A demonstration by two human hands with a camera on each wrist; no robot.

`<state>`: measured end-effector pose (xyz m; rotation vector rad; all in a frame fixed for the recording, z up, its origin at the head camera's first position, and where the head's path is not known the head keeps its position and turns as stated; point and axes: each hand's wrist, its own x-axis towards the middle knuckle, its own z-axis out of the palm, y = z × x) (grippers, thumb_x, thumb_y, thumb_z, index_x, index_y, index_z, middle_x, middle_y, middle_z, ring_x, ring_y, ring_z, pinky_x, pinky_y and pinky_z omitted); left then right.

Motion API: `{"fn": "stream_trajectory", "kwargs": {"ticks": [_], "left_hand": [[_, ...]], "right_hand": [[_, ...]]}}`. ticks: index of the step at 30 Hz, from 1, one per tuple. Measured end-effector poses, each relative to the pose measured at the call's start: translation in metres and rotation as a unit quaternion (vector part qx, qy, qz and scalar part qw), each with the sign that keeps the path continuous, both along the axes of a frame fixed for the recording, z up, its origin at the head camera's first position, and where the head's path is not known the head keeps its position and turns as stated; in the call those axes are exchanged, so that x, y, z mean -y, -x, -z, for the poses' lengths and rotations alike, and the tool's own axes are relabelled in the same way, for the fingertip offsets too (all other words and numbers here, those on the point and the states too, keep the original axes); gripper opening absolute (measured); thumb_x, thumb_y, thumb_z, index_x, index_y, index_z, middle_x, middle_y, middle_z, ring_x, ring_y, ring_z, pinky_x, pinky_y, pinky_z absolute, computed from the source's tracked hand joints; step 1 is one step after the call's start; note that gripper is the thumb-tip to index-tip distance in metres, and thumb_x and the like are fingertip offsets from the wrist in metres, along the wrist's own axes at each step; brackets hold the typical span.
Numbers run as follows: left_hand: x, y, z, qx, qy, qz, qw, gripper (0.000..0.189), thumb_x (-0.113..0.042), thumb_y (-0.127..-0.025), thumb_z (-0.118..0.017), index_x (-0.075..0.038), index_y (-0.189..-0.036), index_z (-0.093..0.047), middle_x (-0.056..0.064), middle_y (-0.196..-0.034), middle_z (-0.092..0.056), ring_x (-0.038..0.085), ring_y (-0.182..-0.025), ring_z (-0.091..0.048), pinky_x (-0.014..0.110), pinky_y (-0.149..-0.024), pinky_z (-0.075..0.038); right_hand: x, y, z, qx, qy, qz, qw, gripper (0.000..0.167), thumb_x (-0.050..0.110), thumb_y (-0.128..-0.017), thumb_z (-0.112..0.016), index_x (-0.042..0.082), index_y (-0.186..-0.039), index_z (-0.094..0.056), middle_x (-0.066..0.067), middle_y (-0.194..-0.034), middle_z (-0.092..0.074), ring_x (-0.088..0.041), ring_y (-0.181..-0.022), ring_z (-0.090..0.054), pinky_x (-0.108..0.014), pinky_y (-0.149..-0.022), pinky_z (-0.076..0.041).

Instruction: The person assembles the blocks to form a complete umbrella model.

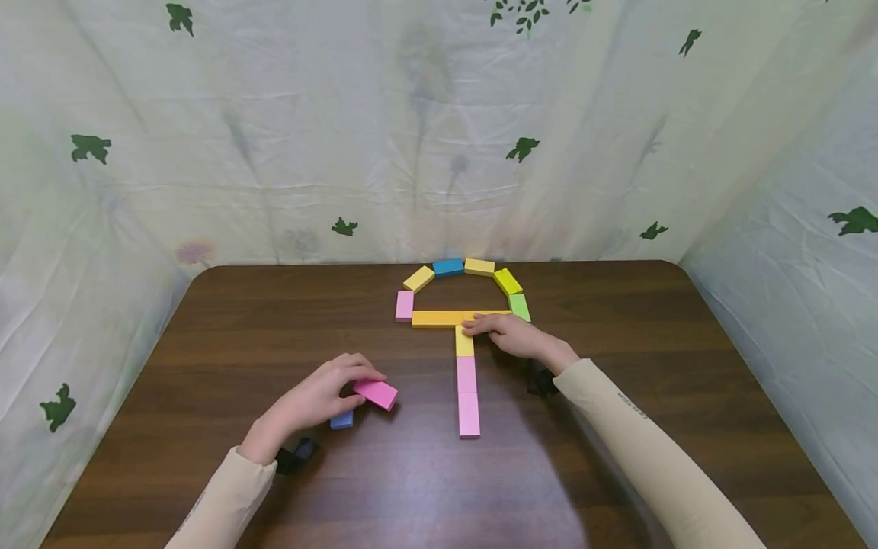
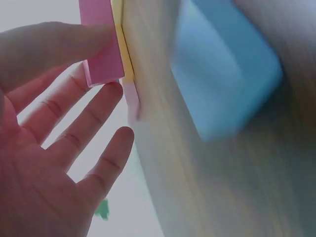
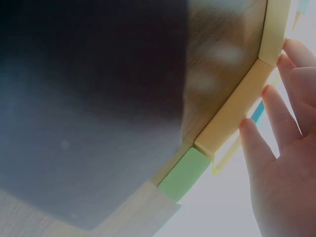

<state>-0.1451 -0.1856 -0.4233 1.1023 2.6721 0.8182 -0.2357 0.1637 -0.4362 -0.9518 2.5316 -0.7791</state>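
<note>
My left hand (image 1: 322,390) pinches a pink block (image 1: 376,394) between thumb and fingertips, tilted above the table. A blue block (image 1: 341,420) lies beneath that hand, partly hidden by it. My right hand (image 1: 516,335) rests its fingertips on the orange bar (image 1: 437,320) and the top of a yellow block (image 1: 465,347) joined below it. In the right wrist view those fingers (image 3: 254,143) are spread along the orange edge. Below the yellow block, two pink blocks (image 1: 467,375) continue a straight stem toward me.
An arch over the orange bar has a pink block (image 1: 405,306), a pale yellow block (image 1: 419,279), a blue block (image 1: 448,267), another pale yellow block (image 1: 479,267), a bright yellow block (image 1: 508,282) and a green block (image 1: 519,308). A patterned curtain (image 1: 274,114) hangs behind the brown table (image 1: 261,320).
</note>
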Motion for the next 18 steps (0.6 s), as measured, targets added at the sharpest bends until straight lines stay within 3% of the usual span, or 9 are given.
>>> {"fn": "stream_trajectory", "kwargs": {"ticks": [8, 15, 18], "left_hand": [[-0.039, -0.02, 0.003, -0.026, -0.001, 0.071, 0.9971, 0.027, -0.007, -0.081, -0.073, -0.011, -0.108, -0.071, -0.007, -0.099, -0.059, 0.011, -0.094, -0.053, 0.029, -0.083, -0.046], [-0.068, -0.04, 0.007, 0.014, 0.039, 0.088, 0.9953, 0.024, -0.018, -0.083, -0.073, -0.014, -0.107, -0.068, -0.009, -0.098, -0.056, 0.008, -0.092, -0.052, 0.026, -0.084, -0.046], [-0.075, -0.046, 0.011, 0.009, 0.043, 0.09, 0.995, 0.023, -0.019, -0.083, -0.074, -0.014, -0.105, -0.067, -0.008, -0.097, -0.055, 0.007, -0.089, -0.052, 0.024, -0.082, -0.046]], "right_hand": [[0.0, 0.0, 0.001, 0.001, -0.006, 0.004, 1.0, 0.045, -0.006, -0.094, -0.039, 0.008, -0.133, -0.058, -0.003, -0.138, -0.052, -0.023, -0.135, -0.037, -0.041, -0.109, -0.029], [0.001, 0.001, 0.001, 0.007, -0.008, 0.013, 0.9999, 0.044, -0.004, -0.095, -0.04, 0.009, -0.133, -0.058, -0.002, -0.138, -0.052, -0.022, -0.135, -0.037, -0.041, -0.109, -0.029], [0.0, 0.0, 0.001, 0.005, -0.004, 0.011, 0.9999, 0.044, -0.005, -0.095, -0.04, 0.008, -0.133, -0.058, -0.003, -0.138, -0.052, -0.023, -0.135, -0.037, -0.041, -0.109, -0.029]]}}
